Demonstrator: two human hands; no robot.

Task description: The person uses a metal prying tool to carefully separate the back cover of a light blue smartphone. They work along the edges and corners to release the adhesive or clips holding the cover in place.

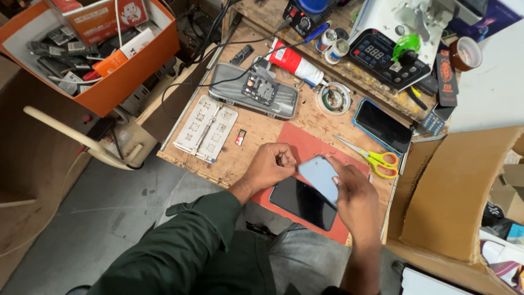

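A black phone (303, 202) lies screen-up on a red mat (297, 143) at the near edge of the wooden workbench (256, 134). My right hand (357, 202) holds a pale blue-grey rectangular sheet (319, 177), like a screen protector, tilted just above the phone's far end. My left hand (273, 164) is curled with its fingertips pinched together beside the sheet's left edge; what it pinches is too small to tell.
Yellow-handled scissors (376, 159) lie right of the mat, a second dark phone (383, 127) behind them. A grey device with an exposed board (254, 90), a white tray (206, 128), a red-and-white tube (295, 63), an orange parts box (93, 49) and an open cardboard box (458, 191) surround the work area.
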